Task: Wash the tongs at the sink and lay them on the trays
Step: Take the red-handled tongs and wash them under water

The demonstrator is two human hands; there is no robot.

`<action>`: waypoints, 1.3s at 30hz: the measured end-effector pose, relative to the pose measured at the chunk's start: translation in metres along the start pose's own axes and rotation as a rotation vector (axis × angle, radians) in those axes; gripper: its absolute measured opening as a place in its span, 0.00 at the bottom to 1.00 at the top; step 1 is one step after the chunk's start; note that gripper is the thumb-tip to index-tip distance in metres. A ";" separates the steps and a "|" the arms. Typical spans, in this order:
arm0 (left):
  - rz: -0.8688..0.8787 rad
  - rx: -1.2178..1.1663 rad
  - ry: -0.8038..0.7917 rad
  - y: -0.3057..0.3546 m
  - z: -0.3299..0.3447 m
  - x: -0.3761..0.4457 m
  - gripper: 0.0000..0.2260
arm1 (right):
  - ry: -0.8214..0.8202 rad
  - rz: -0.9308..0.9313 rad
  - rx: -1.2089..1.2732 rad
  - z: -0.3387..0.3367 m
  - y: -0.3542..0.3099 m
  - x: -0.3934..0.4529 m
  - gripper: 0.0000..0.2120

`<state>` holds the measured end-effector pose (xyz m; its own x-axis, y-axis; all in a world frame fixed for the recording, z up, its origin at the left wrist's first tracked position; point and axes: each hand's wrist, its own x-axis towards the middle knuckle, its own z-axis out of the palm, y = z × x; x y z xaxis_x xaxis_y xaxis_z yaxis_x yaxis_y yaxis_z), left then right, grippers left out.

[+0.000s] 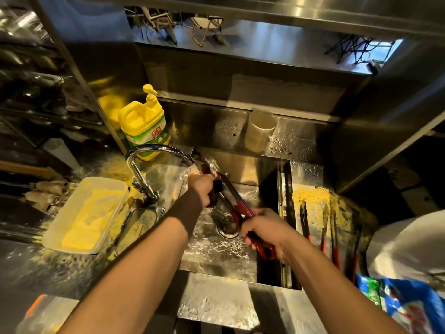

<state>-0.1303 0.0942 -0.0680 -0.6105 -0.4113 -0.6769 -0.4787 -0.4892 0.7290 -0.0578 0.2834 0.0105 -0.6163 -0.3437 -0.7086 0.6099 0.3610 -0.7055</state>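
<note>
Head view: red-handled tongs point(231, 201) are over the sink point(216, 249), right grip point(265, 231) clamped on the handles, left grip point(202, 188) clamped on the jaws below the faucet point(154, 153). More tongs point(330, 235) lie on the tabletop's right edge; a yellow detergent jug point(143, 124) stands at its back-left corner.

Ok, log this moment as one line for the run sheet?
phase: washing | left hand: scrubbing tongs under faucet | right hand: holding red handle end | location: over sink | already washed: tongs on right drainboard
</note>
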 end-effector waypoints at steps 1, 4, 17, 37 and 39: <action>-0.031 0.020 -0.021 -0.002 0.003 -0.003 0.12 | 0.015 -0.011 0.005 0.003 -0.004 0.001 0.16; -0.027 -0.029 -0.020 0.005 0.000 0.004 0.15 | 0.000 -0.017 0.015 0.010 -0.004 -0.002 0.15; 0.019 -0.121 0.157 0.008 -0.017 0.016 0.15 | -0.023 0.054 -0.003 -0.011 0.010 -0.016 0.17; 0.191 0.316 -0.313 -0.043 -0.007 -0.062 0.06 | 0.738 -0.235 -0.784 -0.004 0.018 -0.046 0.26; 0.208 0.308 -0.389 -0.048 0.009 -0.080 0.05 | 0.727 -0.266 -0.599 -0.010 0.028 -0.062 0.19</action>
<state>-0.0641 0.1573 -0.0476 -0.8729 -0.1313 -0.4699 -0.4501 -0.1552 0.8794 -0.0077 0.3238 0.0343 -0.9764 0.0686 -0.2050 0.1769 0.7985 -0.5754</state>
